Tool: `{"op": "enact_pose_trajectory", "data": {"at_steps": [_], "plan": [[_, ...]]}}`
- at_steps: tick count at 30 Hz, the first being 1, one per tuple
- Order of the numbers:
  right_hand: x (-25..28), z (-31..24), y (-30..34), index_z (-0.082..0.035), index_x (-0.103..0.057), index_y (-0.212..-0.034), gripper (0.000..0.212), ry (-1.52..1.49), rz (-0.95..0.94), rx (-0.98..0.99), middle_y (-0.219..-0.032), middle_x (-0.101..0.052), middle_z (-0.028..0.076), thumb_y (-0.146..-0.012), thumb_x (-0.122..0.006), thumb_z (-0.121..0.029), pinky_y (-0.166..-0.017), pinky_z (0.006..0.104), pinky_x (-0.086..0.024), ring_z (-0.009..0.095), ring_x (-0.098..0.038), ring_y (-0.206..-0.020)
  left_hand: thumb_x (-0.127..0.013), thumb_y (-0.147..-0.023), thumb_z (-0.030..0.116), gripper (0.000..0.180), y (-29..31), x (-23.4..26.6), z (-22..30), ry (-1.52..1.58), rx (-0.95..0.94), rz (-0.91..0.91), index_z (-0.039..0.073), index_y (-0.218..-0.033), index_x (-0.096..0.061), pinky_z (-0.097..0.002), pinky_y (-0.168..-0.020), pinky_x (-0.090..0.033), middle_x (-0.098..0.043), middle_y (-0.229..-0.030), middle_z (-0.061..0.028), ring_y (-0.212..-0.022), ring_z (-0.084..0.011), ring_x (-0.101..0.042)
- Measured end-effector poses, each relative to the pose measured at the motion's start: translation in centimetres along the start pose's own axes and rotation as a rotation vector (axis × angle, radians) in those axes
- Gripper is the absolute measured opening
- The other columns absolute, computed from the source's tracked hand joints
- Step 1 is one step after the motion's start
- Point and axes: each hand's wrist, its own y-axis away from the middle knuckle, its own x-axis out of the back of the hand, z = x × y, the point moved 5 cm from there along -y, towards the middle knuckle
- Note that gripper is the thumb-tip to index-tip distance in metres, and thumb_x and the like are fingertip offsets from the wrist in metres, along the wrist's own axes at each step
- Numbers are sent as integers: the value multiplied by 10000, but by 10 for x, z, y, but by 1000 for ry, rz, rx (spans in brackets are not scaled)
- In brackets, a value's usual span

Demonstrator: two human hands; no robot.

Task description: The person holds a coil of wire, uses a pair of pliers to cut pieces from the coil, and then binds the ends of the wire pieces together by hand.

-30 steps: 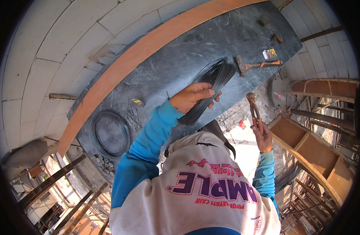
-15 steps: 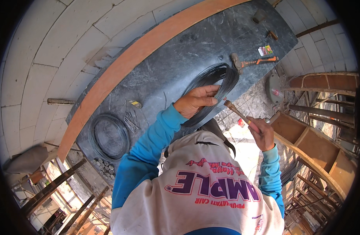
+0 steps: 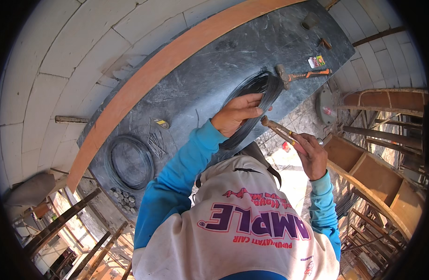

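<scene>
My left hand [image 3: 238, 114] grips the near side of a coil of thin dark wire [image 3: 267, 86] that lies tilted on the dark tabletop [image 3: 200, 79]. Just to its right, my right hand [image 3: 312, 156] holds a pair of rusty pincers [image 3: 277, 127] by the handles. The pincer head points left and sits right beside the coil, just below my left fingers. I cannot tell whether the jaws touch the wire. My hooded top fills the lower middle of the view.
A hammer with an orange handle [image 3: 303, 74] and a small colourful packet [image 3: 316, 61] lie beyond the coil. A second wire coil [image 3: 129, 162], loose nails [image 3: 156, 142] and bundled rod ends [image 3: 123, 198] sit at the left. An orange plank [image 3: 144, 79] edges the table; wooden frames [image 3: 378, 172] stand on the right.
My left hand has turned the coil so its loop shows wider. My right hand has swung the pincers from upright to pointing left, bringing the head up to the coil.
</scene>
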Motion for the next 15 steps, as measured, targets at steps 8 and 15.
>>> {"op": "enact_pose_trajectory", "data": {"at_steps": [8, 15], "plan": [[7, -1, -9, -189, -644, -1168, 435, 119, 8, 69, -946, -616, 78, -750, -713, -94, -640, 370, -494, 264, -605, -742, -616, -879, 138, 551, -12, 1, -4, 66, -9, -7, -86, -1332, -398, -284, -895, -438, -553, -1170, -128, -1076, -165, -517], [-10, -7, -9, -69, -580, -1145, 311, 17, -121, 16, -750, -541, 104, -860, -647, -175, -602, 375, -478, 227, -578, -655, -622, -869, 128, 524, -13, 5, 0, 41, -21, 35, -76, -1310, -426, -271, -888, -441, -559, -1152, -113, -1064, -152, -521]]}}
